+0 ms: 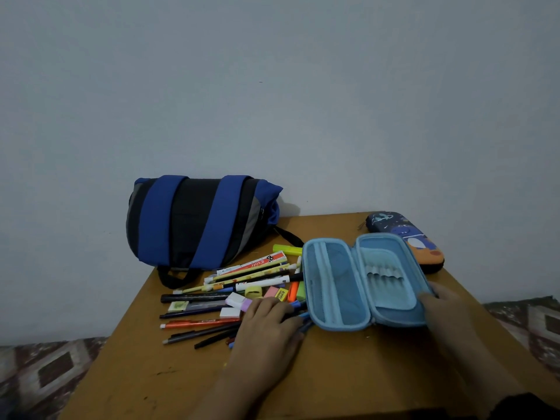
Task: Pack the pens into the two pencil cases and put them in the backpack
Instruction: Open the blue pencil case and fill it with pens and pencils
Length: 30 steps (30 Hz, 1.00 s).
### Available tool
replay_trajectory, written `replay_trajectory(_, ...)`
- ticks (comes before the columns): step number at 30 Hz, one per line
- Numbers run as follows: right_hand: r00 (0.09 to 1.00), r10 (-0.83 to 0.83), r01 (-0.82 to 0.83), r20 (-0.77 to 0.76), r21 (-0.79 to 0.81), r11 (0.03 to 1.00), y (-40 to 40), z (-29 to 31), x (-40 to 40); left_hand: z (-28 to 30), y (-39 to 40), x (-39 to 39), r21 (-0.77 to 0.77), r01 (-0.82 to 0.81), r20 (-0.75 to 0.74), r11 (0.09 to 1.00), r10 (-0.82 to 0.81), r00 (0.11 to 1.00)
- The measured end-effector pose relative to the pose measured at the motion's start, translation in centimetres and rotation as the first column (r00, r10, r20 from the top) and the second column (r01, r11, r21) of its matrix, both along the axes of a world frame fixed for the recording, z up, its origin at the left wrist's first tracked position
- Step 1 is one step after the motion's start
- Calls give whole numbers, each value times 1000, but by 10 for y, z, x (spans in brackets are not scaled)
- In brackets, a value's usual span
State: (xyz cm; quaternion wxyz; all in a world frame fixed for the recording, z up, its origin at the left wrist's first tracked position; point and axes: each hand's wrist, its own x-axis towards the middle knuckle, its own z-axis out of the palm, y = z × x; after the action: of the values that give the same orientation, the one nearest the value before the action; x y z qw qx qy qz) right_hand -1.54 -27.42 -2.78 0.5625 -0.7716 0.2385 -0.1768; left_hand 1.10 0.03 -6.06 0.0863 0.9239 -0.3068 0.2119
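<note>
Head view, the only one: the light blue pencil case [360,283] lay opened flat like a book on the wooden tabletop [333,374], its two halves side by side and its long axis running from the near edge away toward the wall, tilted slightly. Both halves looked empty, the elastic loops in the right half holding nothing. The right hand [445,310] rested on the case's near right corner, fingers curled over the rim in a closed grip that steadied it. The left hand [269,322] lay palm down on the near end of the pen pile [230,298], fingers bent over a few pens; whether it had actually pinched one I could not tell.

The pens lay mostly left to right, fanned out, with erasers and highlighters mixed among them. They looked light, stiff and smooth, likely to roll, so best gathered as a small bundle around mid-barrel. The case seemed semi-rigid and light, easiest held by its rim.

The second, dark printed pencil case [406,237] sat zipped behind the blue one. The backpack [194,222] lay against the wall, straps up.
</note>
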Motion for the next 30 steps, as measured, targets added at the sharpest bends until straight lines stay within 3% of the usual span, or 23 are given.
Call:
replay_trajectory(11,999,-8,3,54,83,997,15,-13,0,-7,-3,-1,-14,-101,110,995,102,989)
replay_trajectory(21,997,-54,48,56,104,993,16,-16,-4,-12,-6,3,-27,-199,59,980,200,978)
replay_trajectory(26,999,-36,34,35,42,999,18,-14,-11,-12,-5,2,-97,-196,70,976,203,977)
replay_trajectory(30,999,-23,27,31,-113,993,14,-7,-13,-16,-1,-1,-142,-181,68,973,192,979)
